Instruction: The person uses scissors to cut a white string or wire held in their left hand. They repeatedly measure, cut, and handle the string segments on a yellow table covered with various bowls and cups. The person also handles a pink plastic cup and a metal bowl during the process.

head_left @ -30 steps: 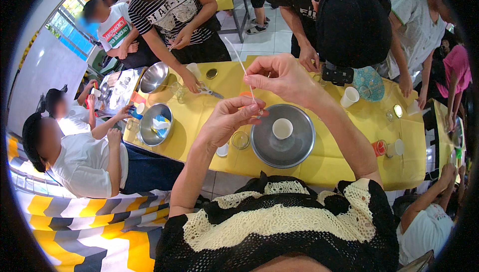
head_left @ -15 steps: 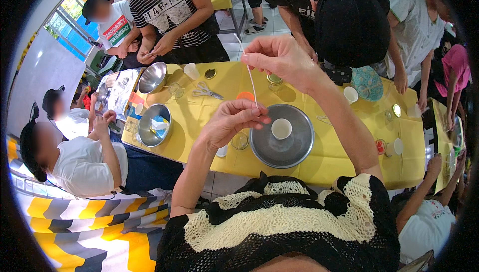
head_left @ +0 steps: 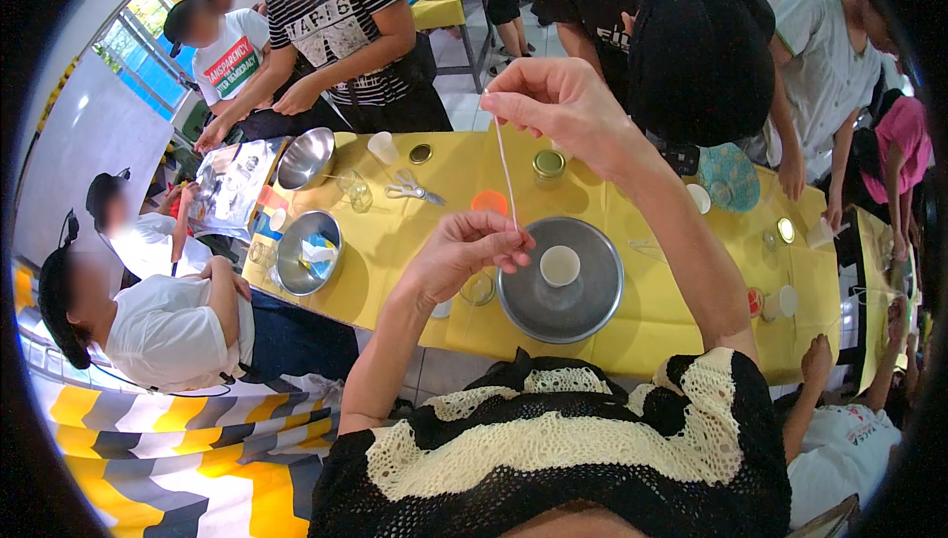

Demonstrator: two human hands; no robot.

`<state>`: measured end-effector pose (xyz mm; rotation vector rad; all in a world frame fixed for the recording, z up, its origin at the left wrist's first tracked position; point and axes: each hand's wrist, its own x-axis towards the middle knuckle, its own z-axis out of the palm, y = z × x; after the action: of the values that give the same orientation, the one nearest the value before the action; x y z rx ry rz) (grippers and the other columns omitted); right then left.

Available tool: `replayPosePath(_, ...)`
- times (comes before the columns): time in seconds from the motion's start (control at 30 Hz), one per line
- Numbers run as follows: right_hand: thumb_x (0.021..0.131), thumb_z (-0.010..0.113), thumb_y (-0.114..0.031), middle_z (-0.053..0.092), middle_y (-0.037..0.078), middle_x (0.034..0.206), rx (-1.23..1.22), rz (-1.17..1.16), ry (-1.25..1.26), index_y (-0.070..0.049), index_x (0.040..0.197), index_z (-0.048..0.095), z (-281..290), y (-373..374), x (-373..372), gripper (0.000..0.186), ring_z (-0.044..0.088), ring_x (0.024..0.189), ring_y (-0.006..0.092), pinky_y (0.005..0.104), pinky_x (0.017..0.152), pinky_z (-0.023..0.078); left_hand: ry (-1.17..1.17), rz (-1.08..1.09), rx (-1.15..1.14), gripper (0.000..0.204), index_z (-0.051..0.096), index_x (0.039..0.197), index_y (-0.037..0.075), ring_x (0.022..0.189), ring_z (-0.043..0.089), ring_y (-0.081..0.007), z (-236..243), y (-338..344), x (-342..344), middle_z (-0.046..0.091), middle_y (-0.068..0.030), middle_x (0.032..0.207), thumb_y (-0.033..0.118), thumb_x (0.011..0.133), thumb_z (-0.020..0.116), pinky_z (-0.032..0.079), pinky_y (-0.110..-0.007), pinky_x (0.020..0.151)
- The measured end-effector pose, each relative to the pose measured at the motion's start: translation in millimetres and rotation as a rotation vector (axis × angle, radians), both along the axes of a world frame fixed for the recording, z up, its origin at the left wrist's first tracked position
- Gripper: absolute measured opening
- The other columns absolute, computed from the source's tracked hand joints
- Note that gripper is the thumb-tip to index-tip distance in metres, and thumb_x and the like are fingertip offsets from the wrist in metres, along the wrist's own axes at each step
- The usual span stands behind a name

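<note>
A thin white string [head_left: 506,163] runs between my two hands above the table, nearly straight and slightly slanted. My right hand [head_left: 568,112] pinches its upper end between thumb and fingers. Lower down, my left hand [head_left: 462,254] closes on the bottom end. Beside my left hand, a grey metal bowl [head_left: 592,321] sits on the table with a small white paper cup [head_left: 560,267] standing upright inside. An orange round thing [head_left: 488,202] lies just beyond my left hand, partly hidden behind it.
The yellow-covered table [head_left: 395,262] also holds scissors [head_left: 413,189], a lidded glass jar [head_left: 548,165], a steel bowl [head_left: 306,159] and another bowl [head_left: 308,252] with a packet inside. A teal patterned item [head_left: 729,179] lies at the right. Several people stand around the table.
Both hands keep their pinch on the string, with only slight shifts. A person in a striped shirt reaches out to the left; a person at the left has lowered their raised hands.
</note>
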<state>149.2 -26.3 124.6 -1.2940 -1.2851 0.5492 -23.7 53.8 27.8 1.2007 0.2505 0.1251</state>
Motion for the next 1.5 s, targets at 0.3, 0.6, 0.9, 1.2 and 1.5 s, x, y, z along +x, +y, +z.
replayPosePath(0.3,0.081,0.063,-0.018,0.057,-0.002,0.067,0.080,-0.045,0.277,-0.004,0.081,0.064,-10,1,-1,0.015,0.045,0.058,0.0024,0.0178,0.051,0.036,-0.068,0.096,0.194,0.015,0.062,0.088,-0.003,0.071,0.062,-0.0142,5,-6,5,0.064,-0.0101,0.082,0.011,0.084,0.061,0.051,-0.026,0.066)
replayPosePath(0.6,0.083,0.063,-0.018,0.057,-0.001,0.074,0.059,-0.012,0.341,-0.001,0.087,0.063,-27,5,-1,0.017,0.048,0.062,0.0041,0.0178,0.057,0.039,-0.009,0.102,0.122,0.014,0.062,0.089,-0.003,0.073,0.062,-0.0158,3,-2,5,0.064,-0.0115,0.086,0.010,0.084,0.060,0.052,-0.027,0.067)
replayPosePath(0.9,0.081,0.064,-0.019,0.058,-0.002,0.071,-0.164,0.189,0.101,0.001,0.079,0.062,-50,-24,-5,0.020,0.049,0.066,0.0023,0.0195,0.059,0.040,-0.058,0.079,-0.058,0.019,0.059,0.097,-0.004,0.079,0.063,-0.0159,13,1,3,0.062,-0.0152,0.094,0.012,0.087,0.057,0.052,-0.025,0.071)
replayPosePath(1.2,0.084,0.062,-0.016,0.056,-0.003,0.069,-0.145,0.078,0.105,0.000,0.082,0.063,-55,-26,-4,0.016,0.049,0.063,0.0010,0.0164,0.055,0.038,-0.120,0.051,-0.377,0.028,0.050,0.113,-0.005,0.089,0.062,-0.0185,2,-4,2,0.058,-0.0185,0.105,0.011,0.089,0.051,0.053,-0.024,0.077)
replayPosePath(1.5,0.082,0.063,-0.016,0.057,-0.002,0.066,-0.109,0.057,0.136,0.001,0.077,0.062,-50,-25,-9,0.017,0.048,0.060,0.0018,0.0182,0.053,0.038,-0.142,0.125,-0.540,0.029,0.049,0.114,-0.004,0.089,0.062,-0.0179,-3,-14,3,0.059,-0.0168,0.103,0.011,0.090,0.050,0.053,-0.022,0.077)
